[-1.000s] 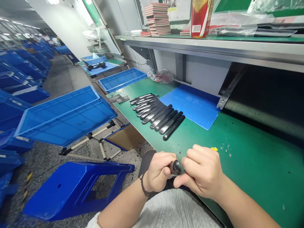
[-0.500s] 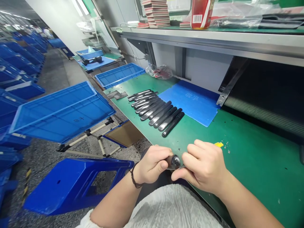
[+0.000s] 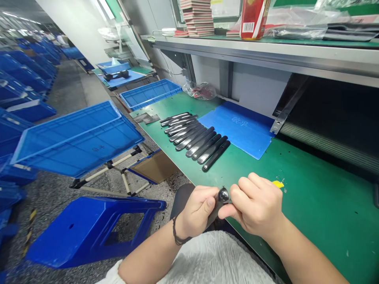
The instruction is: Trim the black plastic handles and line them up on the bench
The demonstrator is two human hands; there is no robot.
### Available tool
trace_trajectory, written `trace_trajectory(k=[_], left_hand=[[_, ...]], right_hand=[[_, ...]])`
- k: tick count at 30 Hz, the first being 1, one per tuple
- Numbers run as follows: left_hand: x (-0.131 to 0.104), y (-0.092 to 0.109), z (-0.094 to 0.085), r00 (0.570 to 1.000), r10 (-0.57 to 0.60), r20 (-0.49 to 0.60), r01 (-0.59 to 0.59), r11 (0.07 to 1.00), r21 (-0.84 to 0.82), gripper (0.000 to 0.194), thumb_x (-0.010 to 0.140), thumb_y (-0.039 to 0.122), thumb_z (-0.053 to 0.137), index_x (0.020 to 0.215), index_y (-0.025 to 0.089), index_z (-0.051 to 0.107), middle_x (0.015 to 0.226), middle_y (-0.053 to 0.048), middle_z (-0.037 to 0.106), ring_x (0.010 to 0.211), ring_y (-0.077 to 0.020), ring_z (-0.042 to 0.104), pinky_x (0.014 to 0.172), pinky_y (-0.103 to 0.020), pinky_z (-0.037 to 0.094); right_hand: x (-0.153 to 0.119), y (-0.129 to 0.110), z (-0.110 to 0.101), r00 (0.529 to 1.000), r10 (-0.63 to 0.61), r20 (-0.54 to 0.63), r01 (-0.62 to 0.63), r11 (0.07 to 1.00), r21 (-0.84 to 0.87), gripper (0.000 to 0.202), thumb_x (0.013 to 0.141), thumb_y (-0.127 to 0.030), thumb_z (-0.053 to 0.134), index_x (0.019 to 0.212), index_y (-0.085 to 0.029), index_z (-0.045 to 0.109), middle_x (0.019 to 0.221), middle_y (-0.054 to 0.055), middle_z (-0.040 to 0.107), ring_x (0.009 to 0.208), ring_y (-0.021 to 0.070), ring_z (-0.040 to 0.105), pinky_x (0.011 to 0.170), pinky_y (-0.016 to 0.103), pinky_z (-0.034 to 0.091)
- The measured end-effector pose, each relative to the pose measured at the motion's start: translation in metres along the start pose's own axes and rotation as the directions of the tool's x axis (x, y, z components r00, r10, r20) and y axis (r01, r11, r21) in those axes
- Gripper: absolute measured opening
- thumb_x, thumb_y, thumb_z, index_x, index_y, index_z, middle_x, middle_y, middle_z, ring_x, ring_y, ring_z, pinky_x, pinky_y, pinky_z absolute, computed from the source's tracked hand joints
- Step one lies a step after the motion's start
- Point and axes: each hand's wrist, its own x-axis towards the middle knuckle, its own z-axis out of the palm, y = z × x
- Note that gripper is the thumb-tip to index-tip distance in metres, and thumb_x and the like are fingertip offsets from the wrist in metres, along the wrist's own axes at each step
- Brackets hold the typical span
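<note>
My left hand (image 3: 201,209) is closed around a long black plastic handle piece (image 3: 223,195), whose glossy rounded end points up past the thumb. In my right hand (image 3: 257,203) is a yellow knife (image 3: 278,184); only the yellow butt sticks out behind the fist, and a thin bit of blade shows by the thumb. That blade is right at the rounded end of the piece, over the near table edge. Beyond my hands, several similar glossy black handle pieces (image 3: 204,144) lie side by side in a slanting row on the green table (image 3: 314,197).
A blue sheet (image 3: 239,126) lies behind the row. Overhead runs a metal shelf (image 3: 251,53) with a red container (image 3: 254,19). At left are a blue crate (image 3: 74,142) on a pipe stand and a blue stool (image 3: 77,232). A dark recess (image 3: 334,114) opens at right.
The handle piece has tilted and shifted slightly up and right with my left hand. My right hand has moved a little to the right, the knife still at the piece's end.
</note>
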Motion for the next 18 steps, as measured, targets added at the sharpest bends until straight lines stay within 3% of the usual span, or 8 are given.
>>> trace_trajectory(k=[9,13,18], left_hand=[[0.004,0.012,0.020,0.970,-0.236,-0.056,0.217,0.948,-0.233,0.058,0.109,0.058,0.035,0.075,0.015,0.053,0.070,-0.001,0.044,0.064,-0.0127,0.036,0.060,-0.029,0.032],[0.011,0.018,0.021,0.961,-0.248,-0.122,0.203,0.932,-0.299,0.054,0.109,0.056,0.040,0.075,0.016,0.052,0.071,0.000,0.043,0.065,-0.0118,0.033,0.061,-0.027,0.034],[0.019,0.022,0.021,0.947,-0.297,-0.121,0.245,0.913,-0.326,0.056,0.107,0.060,0.041,0.073,0.016,0.050,0.070,0.001,0.040,0.064,-0.0114,0.030,0.059,-0.027,0.032]], right_hand=[[-0.002,0.005,0.005,0.999,0.050,-0.017,-0.051,0.997,-0.065,0.063,0.108,-0.065,0.033,0.067,-0.020,0.050,0.063,0.001,0.039,0.065,0.0172,0.025,0.060,0.035,0.017],[-0.004,0.003,0.010,1.000,0.029,-0.006,-0.029,0.998,-0.059,0.063,0.110,-0.061,0.030,0.067,-0.020,0.050,0.063,0.002,0.040,0.065,0.0176,0.026,0.061,0.036,0.016],[-0.005,0.001,0.012,0.999,0.041,-0.006,-0.042,0.997,-0.071,0.063,0.111,-0.059,0.028,0.069,-0.019,0.053,0.064,0.002,0.042,0.065,0.0175,0.027,0.060,0.035,0.017]])
